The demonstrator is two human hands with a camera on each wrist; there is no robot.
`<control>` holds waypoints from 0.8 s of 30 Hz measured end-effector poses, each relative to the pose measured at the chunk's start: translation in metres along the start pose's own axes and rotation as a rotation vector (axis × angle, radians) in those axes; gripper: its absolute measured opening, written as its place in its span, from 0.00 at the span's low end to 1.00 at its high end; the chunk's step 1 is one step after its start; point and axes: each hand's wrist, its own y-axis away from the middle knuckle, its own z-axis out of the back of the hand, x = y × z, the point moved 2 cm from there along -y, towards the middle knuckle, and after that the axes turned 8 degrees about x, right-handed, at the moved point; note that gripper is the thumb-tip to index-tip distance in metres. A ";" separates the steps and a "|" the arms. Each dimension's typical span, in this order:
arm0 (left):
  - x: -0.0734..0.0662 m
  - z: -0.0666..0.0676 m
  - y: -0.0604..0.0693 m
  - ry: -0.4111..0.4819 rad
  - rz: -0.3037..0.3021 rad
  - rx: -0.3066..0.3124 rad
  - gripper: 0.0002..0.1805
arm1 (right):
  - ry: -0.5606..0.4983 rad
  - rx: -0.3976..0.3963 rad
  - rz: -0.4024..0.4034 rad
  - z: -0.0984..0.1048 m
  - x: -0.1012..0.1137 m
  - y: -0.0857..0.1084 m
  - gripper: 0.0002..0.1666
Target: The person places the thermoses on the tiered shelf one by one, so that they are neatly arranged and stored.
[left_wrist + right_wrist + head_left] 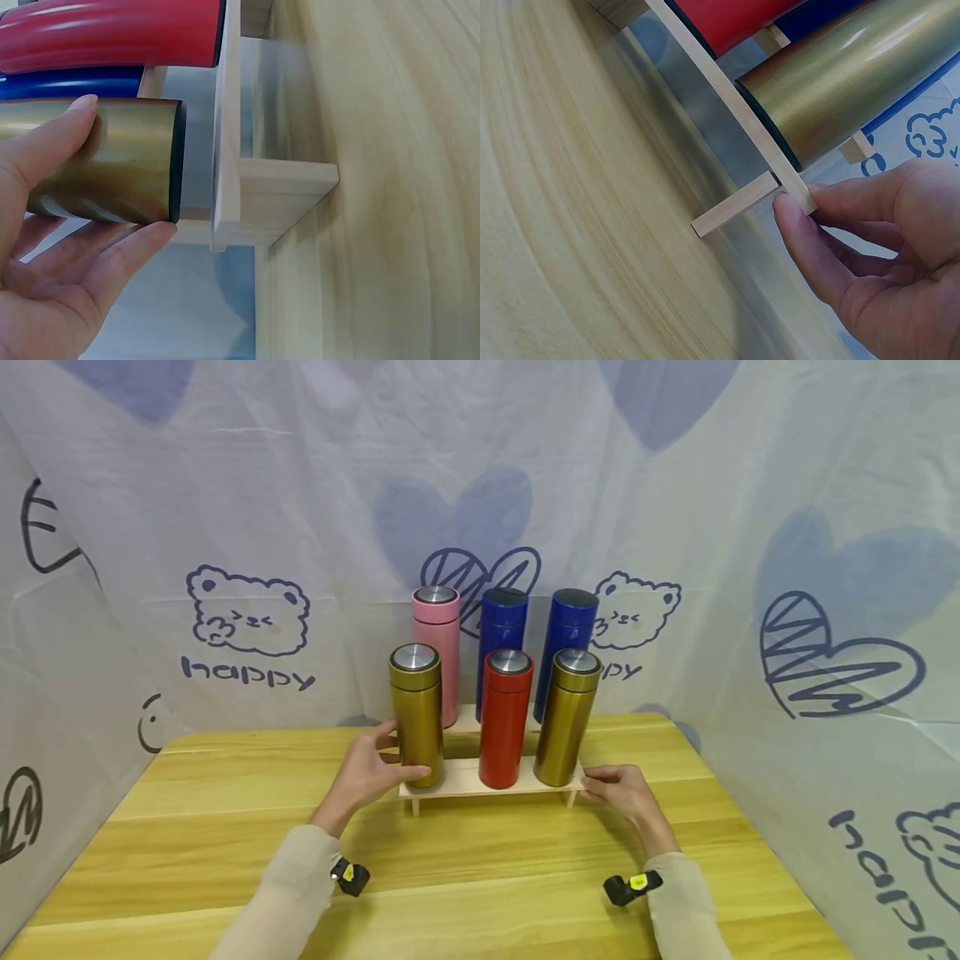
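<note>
My left hand [367,768] grips a gold thermos flask [420,718] around its lower part, thumb in front. In the left wrist view, a small gap shows between the base of this gold flask [139,161] and the wooden shelf [227,150]. At the other end, my right hand [622,789] pinches the corner of the two-tier wooden rack [457,785] between thumb and fingers. The right wrist view shows the right hand [885,255] beside a second gold flask [832,90], which stands on the front tier. A red flask [506,722] stands between the two gold ones.
Behind, on the rack's rear tier, stand a pink flask [437,635] and two blue flasks, one in the middle [502,618] and one at right [572,614]. The rack rests near the back of a wood-grain table [487,877]. A printed white curtain [337,510] hangs behind it.
</note>
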 end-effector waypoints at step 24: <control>0.000 -0.020 -0.010 0.045 0.027 0.022 0.50 | -0.020 0.012 0.013 -0.001 0.003 0.002 0.22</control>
